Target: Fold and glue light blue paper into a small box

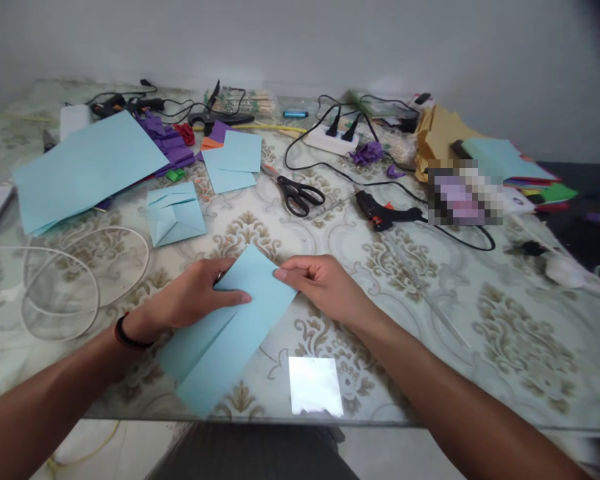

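Note:
A light blue sheet of paper (235, 340), folded lengthwise with a visible lower opening, is held slantwise over the front of the table. My left hand (197, 293) grips its left edge, thumb lying on top and fingers hidden underneath. My right hand (325, 287) pinches the upper right corner between thumb and fingers. Just beyond the left hand lies a folded light blue paper piece (176, 213) with creased flaps. Scissors (300, 193) rest on the table past the held paper, their handles toward me.
Large blue sheets (90, 170) lie at the left, near a coiled white cable (97, 283). Small blue squares (240, 152) sit at the back middle. A glue gun (387, 212) with its black cord, a white power strip (333, 139) and brown paper (437, 137) occupy the right and back.

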{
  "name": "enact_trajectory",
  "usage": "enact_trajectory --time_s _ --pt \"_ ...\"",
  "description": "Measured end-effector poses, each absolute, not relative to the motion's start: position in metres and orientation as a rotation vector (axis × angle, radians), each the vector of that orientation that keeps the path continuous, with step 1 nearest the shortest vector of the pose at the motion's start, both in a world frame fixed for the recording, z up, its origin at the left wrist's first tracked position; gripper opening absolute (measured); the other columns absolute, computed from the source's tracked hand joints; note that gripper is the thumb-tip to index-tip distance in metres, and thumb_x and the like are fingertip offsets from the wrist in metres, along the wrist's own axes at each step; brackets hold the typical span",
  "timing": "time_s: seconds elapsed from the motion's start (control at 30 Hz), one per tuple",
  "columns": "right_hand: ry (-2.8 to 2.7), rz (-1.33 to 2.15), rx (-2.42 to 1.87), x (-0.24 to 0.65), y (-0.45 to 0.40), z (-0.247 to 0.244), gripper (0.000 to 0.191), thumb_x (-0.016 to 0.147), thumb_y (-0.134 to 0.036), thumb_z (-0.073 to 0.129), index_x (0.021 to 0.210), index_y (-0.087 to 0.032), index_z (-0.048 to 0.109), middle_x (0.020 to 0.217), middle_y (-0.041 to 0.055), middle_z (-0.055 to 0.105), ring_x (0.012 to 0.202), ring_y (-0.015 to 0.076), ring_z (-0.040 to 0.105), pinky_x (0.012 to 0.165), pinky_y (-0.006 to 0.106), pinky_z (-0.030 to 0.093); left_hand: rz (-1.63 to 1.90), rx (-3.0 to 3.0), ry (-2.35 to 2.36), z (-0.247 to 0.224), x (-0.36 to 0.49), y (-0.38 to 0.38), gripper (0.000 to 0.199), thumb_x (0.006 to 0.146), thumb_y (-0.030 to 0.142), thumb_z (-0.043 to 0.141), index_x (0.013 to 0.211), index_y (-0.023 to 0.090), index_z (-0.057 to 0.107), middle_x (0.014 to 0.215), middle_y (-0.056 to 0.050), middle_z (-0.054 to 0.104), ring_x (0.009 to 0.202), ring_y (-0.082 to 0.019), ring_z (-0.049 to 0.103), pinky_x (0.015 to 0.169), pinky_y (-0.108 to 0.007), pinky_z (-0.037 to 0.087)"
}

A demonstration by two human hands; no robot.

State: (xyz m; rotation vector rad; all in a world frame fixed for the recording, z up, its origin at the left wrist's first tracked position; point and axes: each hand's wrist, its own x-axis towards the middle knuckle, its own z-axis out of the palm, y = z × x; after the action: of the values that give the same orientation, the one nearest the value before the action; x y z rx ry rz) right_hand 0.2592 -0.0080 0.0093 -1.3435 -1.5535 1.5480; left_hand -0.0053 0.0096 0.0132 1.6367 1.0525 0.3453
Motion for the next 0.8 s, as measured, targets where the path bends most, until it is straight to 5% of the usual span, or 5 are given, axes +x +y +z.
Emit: enact_trajectory --time_s 0.1,0.63,0.8 --pt "-1.553 1.507 -1.354 0.258 -0.010 0.010 0.042 0.090 -0.059 0.071 0.079 -0.019 0.071 0.059 -0.0048 0.049 0.052 0.0098 0.035 0.049 0.027 0.022 0.349 1.664 1.057 0.013 -0.005 0.009 0.044 0.088 0.057 0.076 0.113 0.021 0.073 0.097 -0.003 0.078 0.085 -0.023 0.070 0.067 -0.028 0.054" --pt "-1.538 1.620 -1.260 0.252 -0.015 0.013 0.037 0.090 -0.056 0.073 0.086 -0.019 0.070 0.064 -0.0037 0.055 0.055 0.0109 0.041 0.049 0.025 0.028 0.165 1.788 1.047 0.022 0.004 0.001 0.027 0.087 0.045 0.074 0.090 0.020 0.065 0.081 0.002 0.064 0.074 -0.017 0.059 0.061 -0.024 0.042" --pt "-1.554 1.555 -1.293 0.253 -0.015 0.012 0.038 0.088 -0.056 0.075 0.079 -0.019 0.068 0.062 -0.0044 0.051 0.054 0.0109 0.038 0.048 0.025 0.025 0.231 1.770 1.004 0.019 0.004 0.001 0.038 0.098 0.051 0.059 0.076 0.021 0.053 0.068 0.005 0.047 0.060 -0.013 0.045 0.052 -0.024 0.033"
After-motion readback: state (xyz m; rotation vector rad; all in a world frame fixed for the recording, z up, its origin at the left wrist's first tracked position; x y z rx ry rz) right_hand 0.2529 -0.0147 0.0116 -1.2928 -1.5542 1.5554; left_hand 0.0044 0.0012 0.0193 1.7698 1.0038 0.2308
